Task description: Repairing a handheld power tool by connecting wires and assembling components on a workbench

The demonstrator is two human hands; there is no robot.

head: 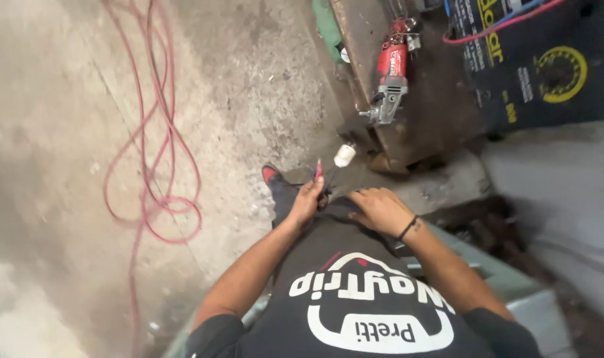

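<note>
I look down my own body at a concrete floor. My left hand (308, 200) is closed around a small tool with a red handle (318, 170) that sticks up out of the fist. My right hand (379, 209), a dark band on its wrist, rests flat on my dark trousers right beside it, fingers spread, holding nothing. A small white cylindrical piece (344, 155) shows just beyond the red handle; whether it is attached to the tool I cannot tell. My red-and-black shoe (270, 174) is on the floor below the hands.
A red angle grinder (389, 79) lies on a rusty metal bench (421, 113) ahead. A dark machine with yellow markings (540, 59) stands at the upper right. A red cable (157, 146) loops over the floor at left. A grey-green metal edge (514, 292) runs by my right arm.
</note>
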